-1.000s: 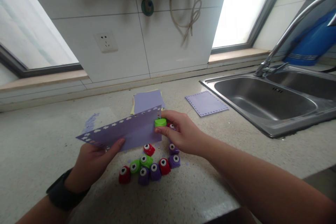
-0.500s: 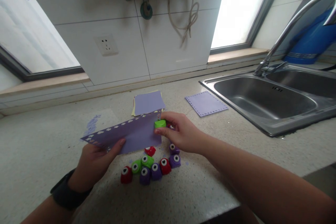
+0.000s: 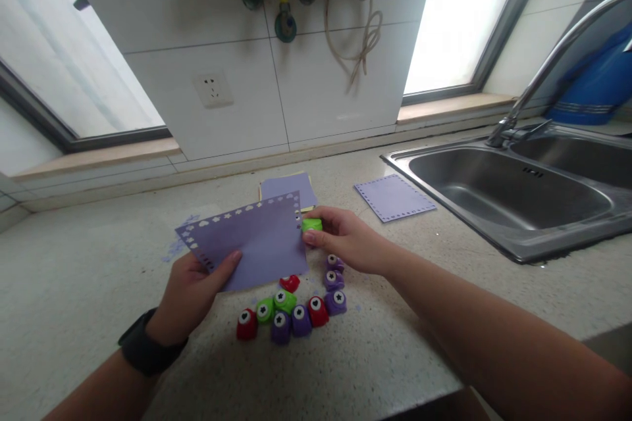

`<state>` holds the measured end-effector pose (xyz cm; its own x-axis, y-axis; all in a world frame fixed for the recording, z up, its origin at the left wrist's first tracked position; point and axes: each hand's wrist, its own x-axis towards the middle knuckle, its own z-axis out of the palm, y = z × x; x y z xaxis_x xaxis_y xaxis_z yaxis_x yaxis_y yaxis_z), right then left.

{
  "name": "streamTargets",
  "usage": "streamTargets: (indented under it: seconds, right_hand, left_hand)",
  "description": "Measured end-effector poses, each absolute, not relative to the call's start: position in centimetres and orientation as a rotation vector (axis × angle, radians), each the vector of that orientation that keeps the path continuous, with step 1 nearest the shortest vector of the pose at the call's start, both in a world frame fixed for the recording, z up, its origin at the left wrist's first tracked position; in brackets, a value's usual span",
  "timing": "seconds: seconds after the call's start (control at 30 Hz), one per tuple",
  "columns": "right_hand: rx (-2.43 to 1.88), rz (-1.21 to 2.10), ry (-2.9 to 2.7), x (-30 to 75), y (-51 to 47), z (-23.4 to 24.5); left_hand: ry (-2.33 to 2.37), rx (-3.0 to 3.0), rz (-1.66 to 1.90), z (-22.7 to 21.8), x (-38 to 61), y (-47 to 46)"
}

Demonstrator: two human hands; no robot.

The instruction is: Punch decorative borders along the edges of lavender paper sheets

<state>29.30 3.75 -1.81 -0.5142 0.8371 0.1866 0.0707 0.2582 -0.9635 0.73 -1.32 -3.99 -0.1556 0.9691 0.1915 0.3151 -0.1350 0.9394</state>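
Observation:
My left hand [image 3: 197, 299] pinches a purple sheet of paper [image 3: 261, 243] near its lower left, thumb on top. Shaped holes run along the sheet's top edge, its left side and the upper part of its right side. Between the thumb and fingers of my right hand [image 3: 343, 240] is a green craft punch [image 3: 312, 226], right beside the sheet's right edge. Whether the punch still touches the paper, I cannot tell. Below the sheet stand several more punches in red [image 3: 247, 325], green [image 3: 265, 310] and purple [image 3: 301, 320]; one red punch [image 3: 289, 283] lies tipped over.
Behind the held sheet lies a stack of purple and yellowish paper [image 3: 291, 185]. A purple sheet with a punched border [image 3: 395, 198] rests near the steel sink [image 3: 494, 187]. Purple paper scraps [image 3: 180, 247] are on the counter at left. A wall socket [image 3: 214, 90] is behind.
The sheet now faces me more flatly, showing holes on its right side. The green punch sits further out at the sheet's right edge. The whole view has shifted slightly.

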Motion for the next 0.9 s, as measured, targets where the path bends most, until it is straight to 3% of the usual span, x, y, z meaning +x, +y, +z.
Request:
streamTargets:
  seconds: [0.23, 0.57, 0.9]
  right_hand:
    - [-0.865, 1.374, -1.683, 29.7, 5.0, -1.9]
    - [-1.201, 0.982, -1.768, 30.4, 7.3, -3.8]
    - [-1.262, 1.015, -1.742, 31.3, 9.2, -5.6]
  left_hand:
    - [1.386, 1.250, 1.372, -5.0, 0.2, -0.7]
    - [1.198, 1.084, 1.404, -3.9, 0.6, -0.3]
    - [1.090, 0.985, 1.475, -3.6, 0.3, 0.3]
